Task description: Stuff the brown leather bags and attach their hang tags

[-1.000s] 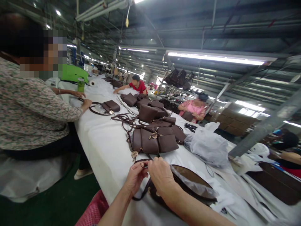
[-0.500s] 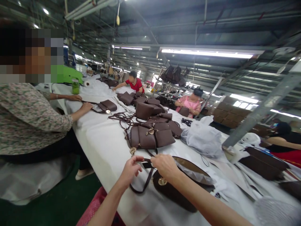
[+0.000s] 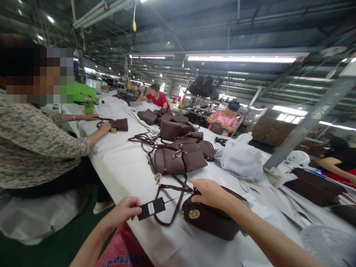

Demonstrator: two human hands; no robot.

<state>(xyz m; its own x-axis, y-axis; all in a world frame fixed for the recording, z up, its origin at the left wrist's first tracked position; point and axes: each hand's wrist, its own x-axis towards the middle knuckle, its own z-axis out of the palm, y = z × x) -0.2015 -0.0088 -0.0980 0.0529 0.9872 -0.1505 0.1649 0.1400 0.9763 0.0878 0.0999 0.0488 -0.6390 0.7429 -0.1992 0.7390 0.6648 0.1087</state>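
Note:
A dark brown handbag (image 3: 214,222) with a round gold charm (image 3: 194,214) rests on the white-covered table, close in front of me. Over its top edge lies my right hand (image 3: 210,193), thumb and fingers gripping the bag near the strap end. My left hand (image 3: 122,210) pinches one end of a black hang tag (image 3: 151,208) bearing a white label. A thin cord runs taut from the tag toward the bag. The brown strap (image 3: 178,207) loops across the table, partly behind the tag. The bag's far side is hidden by my right forearm.
Several brown bags (image 3: 169,161) are piled just beyond, straps tangled. Clear plastic (image 3: 240,157) is heaped to their right, near a slanted metal post (image 3: 308,122). At left, a co-worker's hand (image 3: 104,128) holds a small bag. A blurred fan (image 3: 328,244) stands at near right.
My left hand has drawn the tag out down and left, away from the strap. My right hand has shifted right onto the bag's top, and the bag's gaping opening now looks mostly covered.

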